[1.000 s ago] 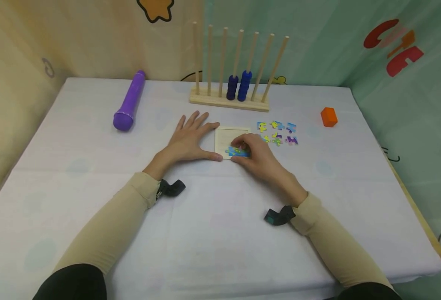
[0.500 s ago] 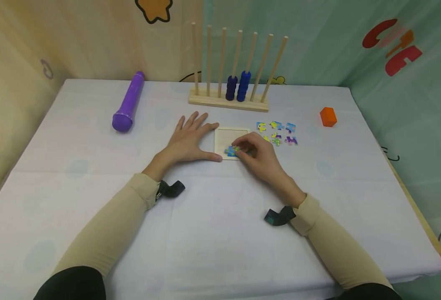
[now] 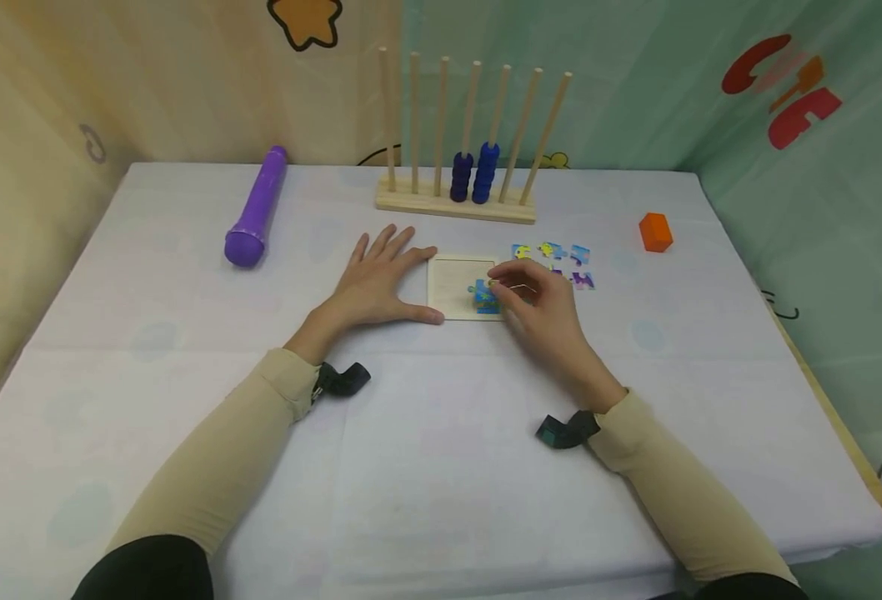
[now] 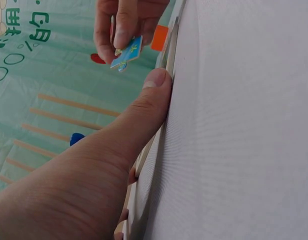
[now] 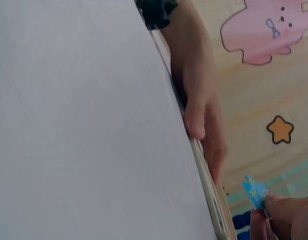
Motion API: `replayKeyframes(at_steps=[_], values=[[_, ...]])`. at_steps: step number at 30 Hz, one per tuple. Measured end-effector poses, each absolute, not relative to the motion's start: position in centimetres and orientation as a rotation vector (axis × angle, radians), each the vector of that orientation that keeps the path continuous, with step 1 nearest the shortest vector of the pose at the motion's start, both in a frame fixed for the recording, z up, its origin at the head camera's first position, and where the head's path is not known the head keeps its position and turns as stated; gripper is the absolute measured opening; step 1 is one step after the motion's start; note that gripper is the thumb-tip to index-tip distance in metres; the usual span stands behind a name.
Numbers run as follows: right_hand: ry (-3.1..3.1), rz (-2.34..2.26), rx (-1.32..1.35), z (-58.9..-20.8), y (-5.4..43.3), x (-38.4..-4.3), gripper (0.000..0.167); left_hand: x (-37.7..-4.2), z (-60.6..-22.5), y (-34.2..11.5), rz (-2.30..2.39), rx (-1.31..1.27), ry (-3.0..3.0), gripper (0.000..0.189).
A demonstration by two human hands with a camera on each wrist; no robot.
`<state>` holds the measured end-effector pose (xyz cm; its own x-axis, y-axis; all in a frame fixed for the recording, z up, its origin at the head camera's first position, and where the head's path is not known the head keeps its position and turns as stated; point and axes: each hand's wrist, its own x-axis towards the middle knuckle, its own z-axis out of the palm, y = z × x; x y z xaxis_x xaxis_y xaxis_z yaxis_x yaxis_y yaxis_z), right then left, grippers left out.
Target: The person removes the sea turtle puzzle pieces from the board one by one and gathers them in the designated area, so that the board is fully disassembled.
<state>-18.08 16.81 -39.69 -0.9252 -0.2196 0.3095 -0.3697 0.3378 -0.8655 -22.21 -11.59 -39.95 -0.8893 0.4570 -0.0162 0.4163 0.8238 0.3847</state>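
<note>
My right hand (image 3: 542,308) pinches a blue jigsaw puzzle piece (image 3: 484,297) with yellow-green marks between thumb and fingers. In the left wrist view the puzzle piece (image 4: 130,52) is tilted and raised above the square wooden puzzle tray (image 3: 448,287). From the right wrist the same puzzle piece (image 5: 255,192) shows at the fingertips, clear of the tray rim. My left hand (image 3: 377,283) lies with fingers spread on the tablecloth, its thumb and index finger touching the tray's left edge. The tray's right side is partly hidden behind the right hand.
Several loose puzzle pieces (image 3: 582,281) lie right of the tray, some hidden by the right hand. Behind stands a wooden peg rack (image 3: 456,208) with blue beads on two pegs. A purple toy microphone (image 3: 257,208) lies at the left, an orange block (image 3: 655,232) at the right.
The right hand has lifted the puzzle piece off the tray's lower part and moved it slightly right and away from me. The left hand has stayed in place.
</note>
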Motion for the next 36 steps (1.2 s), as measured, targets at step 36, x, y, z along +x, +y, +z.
replayKeyframes(at_steps=[36], values=[[-2.652, 1.031, 0.185, -39.1, 23.7, -16.9, 0.019, -22.1, -39.7, -11.5, 0.555, 0.671, 2.884, 0.113]])
